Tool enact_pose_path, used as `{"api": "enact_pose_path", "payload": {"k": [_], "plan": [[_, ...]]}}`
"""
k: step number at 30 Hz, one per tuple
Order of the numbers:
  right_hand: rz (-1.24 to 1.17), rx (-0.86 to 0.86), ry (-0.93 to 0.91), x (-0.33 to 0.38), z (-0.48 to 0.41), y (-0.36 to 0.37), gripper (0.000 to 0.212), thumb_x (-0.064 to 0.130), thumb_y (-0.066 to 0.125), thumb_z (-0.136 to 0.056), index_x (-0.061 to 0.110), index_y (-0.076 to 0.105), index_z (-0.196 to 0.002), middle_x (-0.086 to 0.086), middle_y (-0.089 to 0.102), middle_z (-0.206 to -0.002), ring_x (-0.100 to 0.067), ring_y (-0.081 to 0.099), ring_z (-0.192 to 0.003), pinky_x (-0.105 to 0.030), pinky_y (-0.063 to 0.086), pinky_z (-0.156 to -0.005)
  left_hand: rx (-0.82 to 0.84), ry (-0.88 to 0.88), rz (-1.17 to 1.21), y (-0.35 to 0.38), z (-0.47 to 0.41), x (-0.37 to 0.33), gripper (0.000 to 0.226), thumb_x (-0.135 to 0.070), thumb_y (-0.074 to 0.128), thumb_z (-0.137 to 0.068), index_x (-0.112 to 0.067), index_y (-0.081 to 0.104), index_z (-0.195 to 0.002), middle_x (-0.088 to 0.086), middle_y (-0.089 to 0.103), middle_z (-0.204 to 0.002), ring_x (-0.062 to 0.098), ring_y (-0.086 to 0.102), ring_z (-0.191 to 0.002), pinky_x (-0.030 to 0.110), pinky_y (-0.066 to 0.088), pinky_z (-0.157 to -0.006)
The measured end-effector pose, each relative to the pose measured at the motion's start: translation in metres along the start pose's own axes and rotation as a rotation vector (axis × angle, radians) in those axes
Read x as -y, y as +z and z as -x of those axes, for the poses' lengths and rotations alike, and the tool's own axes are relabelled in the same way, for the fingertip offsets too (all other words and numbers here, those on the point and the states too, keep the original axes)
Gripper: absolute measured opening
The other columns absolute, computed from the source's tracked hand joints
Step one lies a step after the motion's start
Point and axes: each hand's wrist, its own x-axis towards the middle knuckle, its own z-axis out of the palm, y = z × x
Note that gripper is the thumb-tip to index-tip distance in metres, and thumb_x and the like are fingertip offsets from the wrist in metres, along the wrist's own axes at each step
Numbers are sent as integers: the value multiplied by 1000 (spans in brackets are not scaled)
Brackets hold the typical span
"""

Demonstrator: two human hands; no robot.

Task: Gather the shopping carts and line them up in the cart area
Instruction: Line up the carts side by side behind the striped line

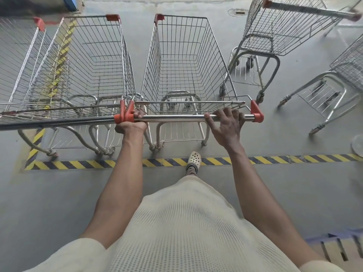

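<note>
A wire shopping cart [184,61] with red corner caps stands straight ahead of me. Its chrome handle bar [176,118] runs across the middle of the view. My left hand [133,122] grips the bar at its left red end cap. My right hand [225,122] grips the bar near the right end. Touching its left side stands a second cart [86,61], with a third cart [17,61] further left. All three carts sit beyond a yellow-and-black striped floor line [275,160].
Two more carts stand loose at the right: one at the upper right [275,30], one at the right edge [345,75]. My foot in a white clog [193,160] is on the striped line. A floor drain [239,12] lies far ahead.
</note>
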Motion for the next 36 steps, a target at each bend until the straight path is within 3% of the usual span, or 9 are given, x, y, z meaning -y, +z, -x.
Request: {"api": "enact_pose_path", "payload": {"k": [3,8,15,17,19,20,23,31,36], "plan": [[-14,-1,-15,0,1,-3,45,70,45,-97,30,66,-99,9,54,-102,-16,41,-109,-40,20,-101,19,21,3,-1,1,-1,59,-37,22,-101,-9,65,-131,26,71,-104,12,40,-41,18,30,-40],[-31,1,-23,0,2,-6,41,68,48,-97,31,66,-101,9,53,-103,-15,41,-108,-41,22,-102,-14,63,-29,3,2,3,59,-35,22,-101,-8,66,-130,26,70,-105,11,37,-41,19,29,-39],[-55,62,-33,-1,0,-10,54,76,36,-94,31,64,-102,13,46,-108,-17,40,-118,-42,19,-107,-26,74,-27,2,4,2,59,-36,24,-100,-8,69,-124,26,74,-98,10,36,-41,19,28,-39],[-62,71,-17,-2,-1,-9,52,78,36,-93,34,62,-104,8,44,-128,-18,28,-141,-45,3,-119,-42,86,-40,4,6,3,59,-35,23,-100,-8,70,-123,25,74,-97,10,34,-42,20,27,-40],[-63,11,106,-4,3,-5,43,75,39,-96,39,58,-110,-1,27,-155,-21,0,-156,-42,-23,-120,-50,95,-55,5,7,4,59,-33,22,-100,-7,70,-123,25,75,-97,10,32,-43,21,26,-41],[-68,-43,212,-6,6,-5,42,73,38,-98,39,57,-112,-3,16,-163,-24,-10,-157,-46,-25,-119,-53,94,-58,5,7,5,59,-33,22,-100,-8,71,-122,25,75,-97,10,31,-44,22,26,-42],[-81,-137,445,-12,11,-8,47,71,32,-100,35,57,-114,-7,3,-169,-29,-16,-157,-63,-11,-121,-62,81,-58,5,5,3,60,-35,21,-100,-9,73,-116,24,75,-100,10,31,-44,22,26,-42],[-198,-162,480,-22,8,-4,44,67,40,-98,29,58,-108,-7,7,-167,-41,-12,-154,-57,15,-121,-101,94,-91,9,12,3,59,-32,20,-104,-11,75,-110,23,73,-104,9,31,-40,21,28,-40],[-263,-184,442,-26,10,-3,43,65,43,-99,26,59,-106,-7,7,-166,-43,-13,-153,-58,12,-125,-115,96,-99,10,13,3,61,-33,19,-105,-11,75,-107,23,74,-105,8,29,-38,21,27,-39]]}}
